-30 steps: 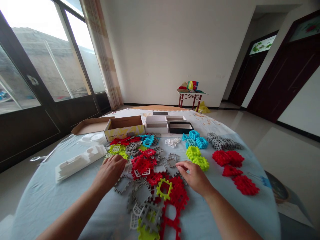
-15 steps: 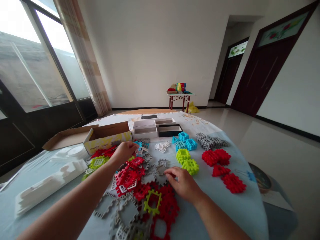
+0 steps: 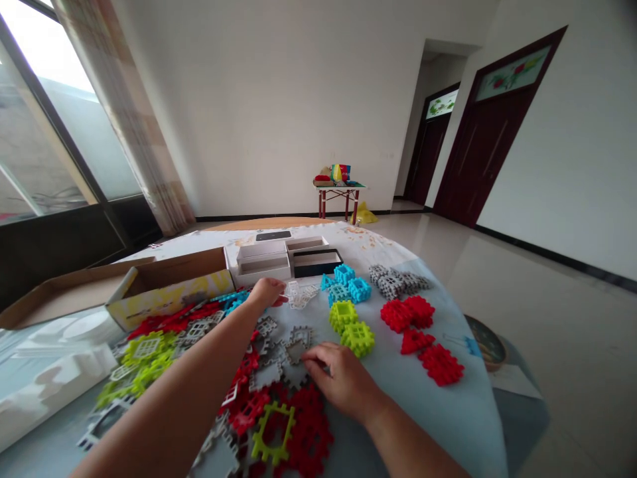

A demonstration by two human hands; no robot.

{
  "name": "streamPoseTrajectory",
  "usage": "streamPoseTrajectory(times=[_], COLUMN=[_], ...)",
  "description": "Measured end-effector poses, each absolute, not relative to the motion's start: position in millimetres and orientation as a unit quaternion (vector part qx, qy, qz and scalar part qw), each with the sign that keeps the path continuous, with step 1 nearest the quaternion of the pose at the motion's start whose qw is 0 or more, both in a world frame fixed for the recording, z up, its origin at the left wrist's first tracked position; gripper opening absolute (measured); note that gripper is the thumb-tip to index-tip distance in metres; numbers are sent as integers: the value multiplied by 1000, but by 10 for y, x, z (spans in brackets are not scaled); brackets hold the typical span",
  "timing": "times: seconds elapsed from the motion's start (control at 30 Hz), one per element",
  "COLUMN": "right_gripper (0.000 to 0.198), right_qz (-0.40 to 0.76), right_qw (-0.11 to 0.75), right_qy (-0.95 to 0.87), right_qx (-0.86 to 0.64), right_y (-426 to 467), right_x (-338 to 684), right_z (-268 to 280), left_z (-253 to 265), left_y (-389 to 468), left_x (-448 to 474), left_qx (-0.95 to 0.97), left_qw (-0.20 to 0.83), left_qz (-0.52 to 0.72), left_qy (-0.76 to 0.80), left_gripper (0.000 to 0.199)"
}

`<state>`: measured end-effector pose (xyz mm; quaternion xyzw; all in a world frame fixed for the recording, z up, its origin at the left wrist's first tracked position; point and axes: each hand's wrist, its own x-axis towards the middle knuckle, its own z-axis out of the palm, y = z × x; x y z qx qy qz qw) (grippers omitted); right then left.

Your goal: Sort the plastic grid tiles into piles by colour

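My left hand (image 3: pixel 267 293) reaches to the far side of the pile, its fingers pinched on a small white window-grid piece. Beside its fingertips lies a small heap of white window pieces (image 3: pixel 301 295). My right hand (image 3: pixel 342 377) rests lower down, thumb and curled fingers closed at the edge of a grey interlocking plastic panel (image 3: pixel 295 350). Red panels (image 3: pixel 311 425) and a lime-green frame panel (image 3: pixel 273 431) lie below it. Under my left forearm spread more red, grey and lime-green panels (image 3: pixel 158 365), partly hidden by the arm.
Sorted stacks stand to the right: blue (image 3: pixel 359 289), lime-green (image 3: pixel 357 338), grey (image 3: pixel 398 281) and red (image 3: pixel 440 364). Small open boxes (image 3: pixel 263 269) and an open cardboard box (image 3: pixel 172 292) stand behind. White foam packing (image 3: pixel 54 392) lies at left, and a phone (image 3: pixel 273 236) at the back.
My left hand has moved right, from the blue and white pieces in the pile to the small white heap. My right hand stays by the grey panels. The view has turned right.
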<state>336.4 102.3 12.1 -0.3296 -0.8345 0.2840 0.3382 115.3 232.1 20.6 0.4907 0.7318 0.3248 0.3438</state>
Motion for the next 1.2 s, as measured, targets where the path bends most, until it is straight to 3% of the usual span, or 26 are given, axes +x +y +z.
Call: streamPoseTrajectory(times=[0.4,0.73,1.07,1.2], right_gripper=[19,19,21,21], right_qz=[277,283,282,285], right_qw=[343,348,355,351], right_qy=[-843,-840,-835,-836], right_qx=[-309,-305,-311,-312], right_y=[972,968,996,990], right_x=[3353,3361,3362,3350], right_z=[108,91,33,6], left_z=[431,688,753,618], left_y=[1467,372,46,96], left_x=[773,1026,687,692], left_qx=[573,735,714,719], left_qw=[243,175,122,76], left_qz=[350,213,118,133], left_qy=[700,620,679,678], left_gripper=[37,32,27,30])
